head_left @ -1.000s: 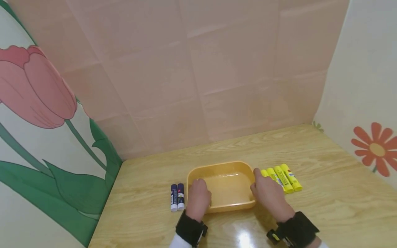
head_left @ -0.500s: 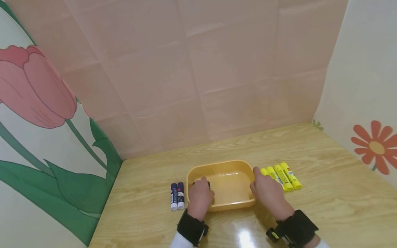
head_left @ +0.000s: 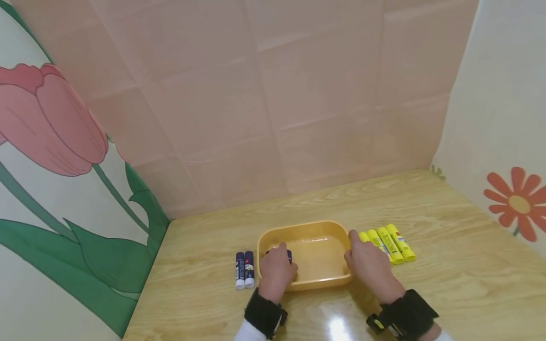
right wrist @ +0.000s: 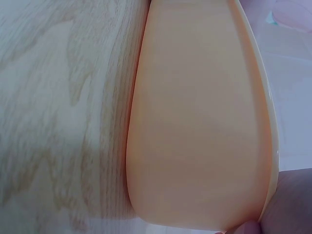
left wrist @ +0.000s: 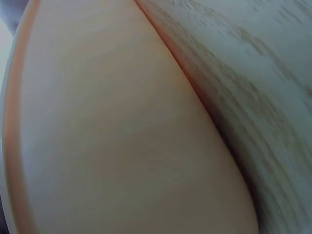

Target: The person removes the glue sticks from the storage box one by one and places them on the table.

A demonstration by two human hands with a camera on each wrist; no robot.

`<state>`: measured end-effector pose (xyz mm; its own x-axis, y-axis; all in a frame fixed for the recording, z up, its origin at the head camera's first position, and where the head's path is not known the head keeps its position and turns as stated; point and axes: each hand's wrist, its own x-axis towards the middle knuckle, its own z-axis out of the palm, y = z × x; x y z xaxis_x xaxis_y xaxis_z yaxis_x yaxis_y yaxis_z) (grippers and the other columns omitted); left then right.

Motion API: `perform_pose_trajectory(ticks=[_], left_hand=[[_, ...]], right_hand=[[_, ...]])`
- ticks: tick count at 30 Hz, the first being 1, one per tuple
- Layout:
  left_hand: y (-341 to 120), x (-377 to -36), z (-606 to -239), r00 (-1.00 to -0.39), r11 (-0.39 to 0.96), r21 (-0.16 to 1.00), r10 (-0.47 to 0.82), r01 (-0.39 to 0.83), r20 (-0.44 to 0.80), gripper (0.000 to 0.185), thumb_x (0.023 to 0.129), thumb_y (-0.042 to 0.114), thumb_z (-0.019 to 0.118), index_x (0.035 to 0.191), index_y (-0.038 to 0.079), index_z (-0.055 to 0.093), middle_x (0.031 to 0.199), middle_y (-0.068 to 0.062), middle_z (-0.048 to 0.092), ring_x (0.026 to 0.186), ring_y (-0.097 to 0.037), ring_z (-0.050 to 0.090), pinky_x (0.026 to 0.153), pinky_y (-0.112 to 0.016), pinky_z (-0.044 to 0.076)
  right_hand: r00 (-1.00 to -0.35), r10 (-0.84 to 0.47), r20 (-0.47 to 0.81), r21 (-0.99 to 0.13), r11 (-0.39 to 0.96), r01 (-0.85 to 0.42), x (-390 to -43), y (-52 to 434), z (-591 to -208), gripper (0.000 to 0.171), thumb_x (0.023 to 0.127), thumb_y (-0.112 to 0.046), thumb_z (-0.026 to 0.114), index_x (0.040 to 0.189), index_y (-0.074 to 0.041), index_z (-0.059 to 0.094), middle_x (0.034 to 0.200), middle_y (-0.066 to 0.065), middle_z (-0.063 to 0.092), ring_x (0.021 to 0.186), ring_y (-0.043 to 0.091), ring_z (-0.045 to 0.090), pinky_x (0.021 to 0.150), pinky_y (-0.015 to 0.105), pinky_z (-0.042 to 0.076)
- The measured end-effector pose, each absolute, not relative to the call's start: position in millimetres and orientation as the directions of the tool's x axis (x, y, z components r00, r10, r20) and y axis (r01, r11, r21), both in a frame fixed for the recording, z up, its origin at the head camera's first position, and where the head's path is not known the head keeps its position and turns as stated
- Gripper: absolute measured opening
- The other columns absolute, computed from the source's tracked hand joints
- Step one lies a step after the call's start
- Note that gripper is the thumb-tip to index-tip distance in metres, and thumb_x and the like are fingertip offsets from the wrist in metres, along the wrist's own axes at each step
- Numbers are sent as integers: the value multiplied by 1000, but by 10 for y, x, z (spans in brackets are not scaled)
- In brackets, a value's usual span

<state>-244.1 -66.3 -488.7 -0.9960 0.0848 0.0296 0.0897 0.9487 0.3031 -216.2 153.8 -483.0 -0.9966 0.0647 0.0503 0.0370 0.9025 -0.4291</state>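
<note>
An orange-yellow plastic tray (head_left: 321,261) stands on the wooden table. My left hand (head_left: 277,271) reaches over its near left side, fingers curled down inside. Dark blue ends of a glue stick (head_left: 290,256) show on both sides of these fingers, and the hand seems to grip it; most is hidden, and I cannot tell whether there is more than one. At the right end, my right hand (head_left: 372,267) grips the rim. Both wrist views are filled mainly by the tray's outer wall (left wrist: 107,122); in the right one, fingertips (right wrist: 248,227) touch the rim.
Two navy glue sticks with white ends (head_left: 245,270) lie side by side left of the tray. Several yellow glue sticks (head_left: 390,244) lie in a row behind the right hand. Table surface (head_left: 192,265) extends to both sides, with a pink-covered wall (head_left: 273,118) behind.
My left hand has shifted slightly right inside the tray, and dark glue stick ends have come into sight beside its fingers. The right hand keeps its hold on the rim.
</note>
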Motion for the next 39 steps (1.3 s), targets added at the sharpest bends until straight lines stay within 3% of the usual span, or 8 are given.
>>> perform_pose_trajectory(ticks=[10,39], left_hand=[[-689,-2424,-4889,-997,931,357,67,74,31,54,78,27,80,124,5,61,97,-15,69,80,-25,65,71,-43,54],[-709,-2441,-4913,-997,902,427,48,70,61,59,80,28,78,131,6,58,107,-16,70,89,-29,67,80,-49,52]], right_hand=[[-996,59,62,-426,904,28,-2155,1531,-4828,39,92,-11,56,125,4,43,64,8,48,51,22,46,46,32,35],[-993,18,120,-360,932,-27,-2189,1543,-4809,44,87,-10,58,124,6,40,63,12,51,51,26,50,43,41,40]])
